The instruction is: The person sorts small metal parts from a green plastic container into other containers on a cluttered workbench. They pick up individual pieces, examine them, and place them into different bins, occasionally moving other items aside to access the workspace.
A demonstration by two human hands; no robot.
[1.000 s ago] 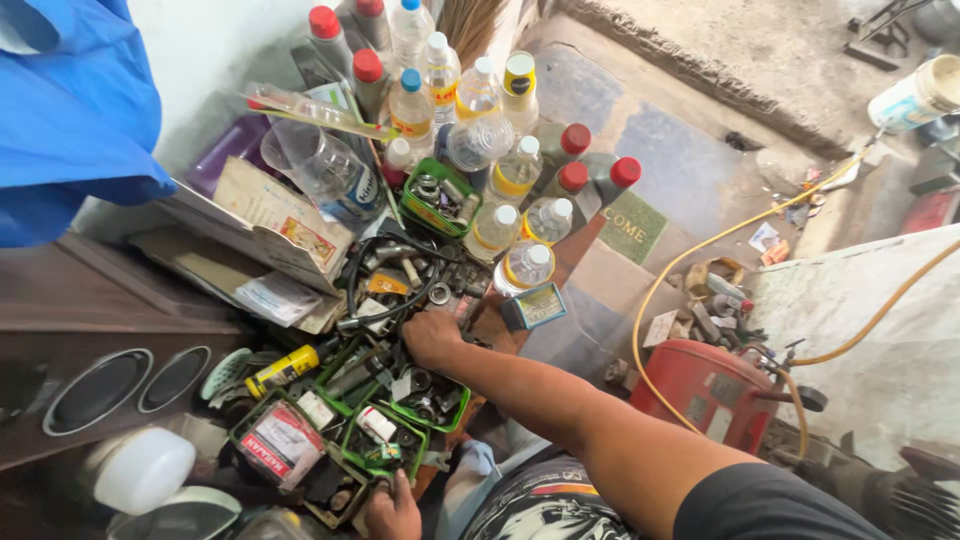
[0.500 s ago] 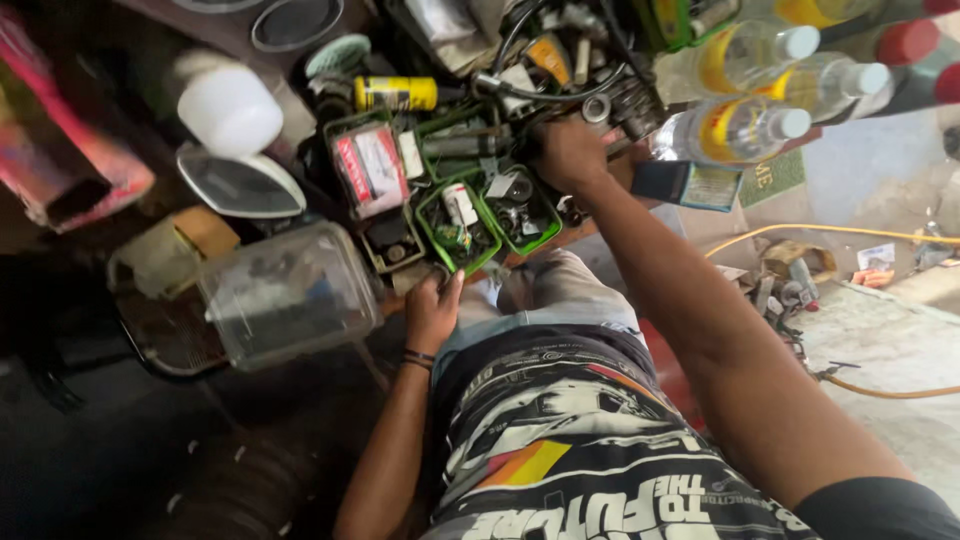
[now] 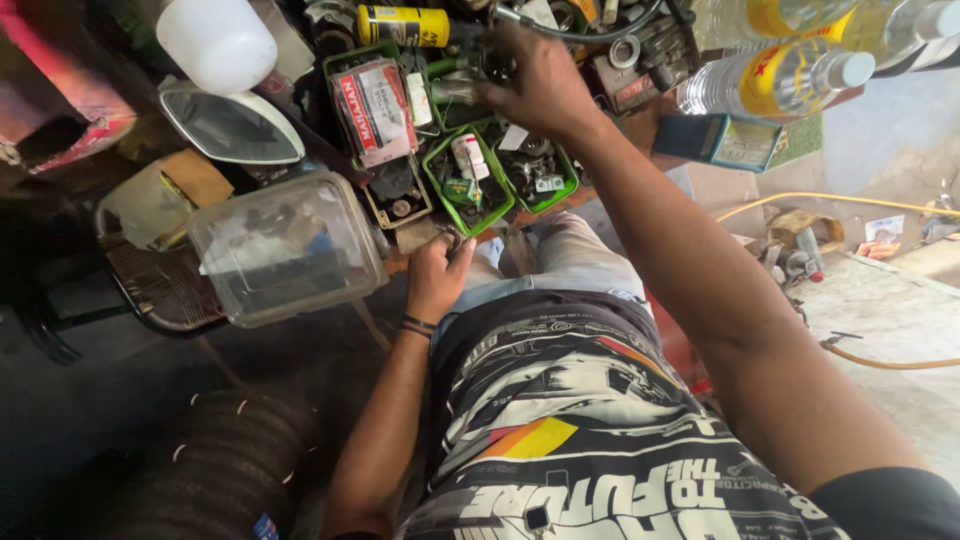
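A cluttered workshop surface (image 3: 600,195) fills the far part of the view, crowded with small green trays, boxes, bottles and loose metal parts, with a grey floor off to the right. The right hand (image 3: 535,80) is stretched out to the far middle, knuckles up, fingers curled down into the tangle of parts just beyond the green trays (image 3: 500,175); what it grips underneath, I cannot tell, the back of the hand hides it. The left hand (image 3: 438,272) sits much nearer, at the near edge of the surface, closed around a small metal piece (image 3: 452,243) that pokes out by the thumb. So the trays lie between the two hands: near of the right, far of the left. A yellow spray can (image 3: 403,25) lies on its side just left of the right hand, long axis running left to right. A clear plastic tub (image 3: 285,245) sits left of the left hand, close by.
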